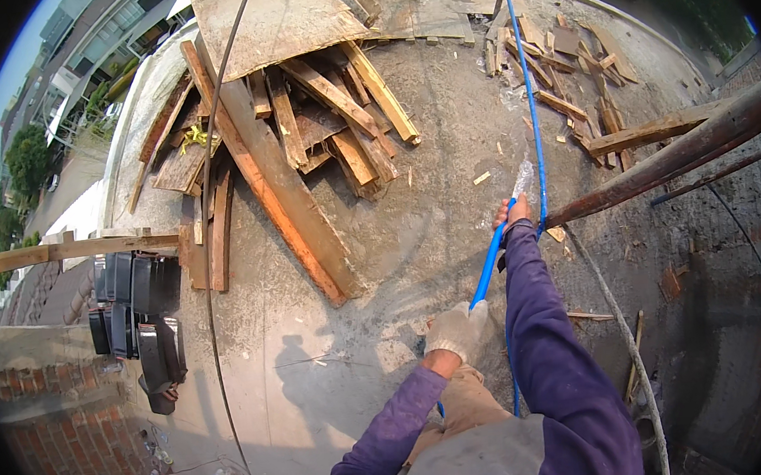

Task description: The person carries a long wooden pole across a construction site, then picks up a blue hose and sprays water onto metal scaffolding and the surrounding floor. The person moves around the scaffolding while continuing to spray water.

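Head view: the right hand (515, 213), bare, is clamped around the nozzle end of a blue hose (490, 263), with water spraying (522, 176) just beyond its fingers onto the concrete slab (447, 167). The left hand (456, 329), in a pale work glove, grips the same hose lower down, nearer the body. Beyond the right hand the hose runs away across the slab. Left of and past the hands lies a heap of wooden planks (297, 135); far left of them stand black boxy containers (136, 316), contents not discernible. A rusty pipe (666, 160) crosses just right of the right hand.
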Demonstrator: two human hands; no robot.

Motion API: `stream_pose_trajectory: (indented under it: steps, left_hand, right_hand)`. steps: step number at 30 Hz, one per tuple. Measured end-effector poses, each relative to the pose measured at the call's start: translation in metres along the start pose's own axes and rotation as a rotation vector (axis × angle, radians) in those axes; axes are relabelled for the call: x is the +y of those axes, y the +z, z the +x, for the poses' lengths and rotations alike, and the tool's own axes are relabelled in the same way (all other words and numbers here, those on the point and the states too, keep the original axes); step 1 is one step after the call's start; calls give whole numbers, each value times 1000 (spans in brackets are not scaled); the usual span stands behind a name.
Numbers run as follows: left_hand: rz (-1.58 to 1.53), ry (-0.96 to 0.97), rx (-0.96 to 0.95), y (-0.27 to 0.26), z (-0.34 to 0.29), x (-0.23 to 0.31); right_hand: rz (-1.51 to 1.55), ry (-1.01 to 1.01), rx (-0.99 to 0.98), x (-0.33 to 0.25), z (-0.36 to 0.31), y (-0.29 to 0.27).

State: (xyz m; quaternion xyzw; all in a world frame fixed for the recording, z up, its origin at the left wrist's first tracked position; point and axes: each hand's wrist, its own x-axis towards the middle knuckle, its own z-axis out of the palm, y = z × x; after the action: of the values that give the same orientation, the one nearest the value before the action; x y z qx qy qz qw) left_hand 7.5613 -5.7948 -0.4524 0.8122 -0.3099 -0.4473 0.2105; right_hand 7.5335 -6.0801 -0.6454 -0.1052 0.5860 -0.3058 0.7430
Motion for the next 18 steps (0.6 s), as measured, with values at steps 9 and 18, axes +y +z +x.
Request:
stream_pose_trajectory:
  steps: [9,18]
  left_hand:
    - [139,126,-84,31,6,34]
    - [200,122,27,12,24,69]
  right_hand:
    - [-294,-404,40,-40,-15,-33]
    - [149,-471,28,-124,-53,-1]
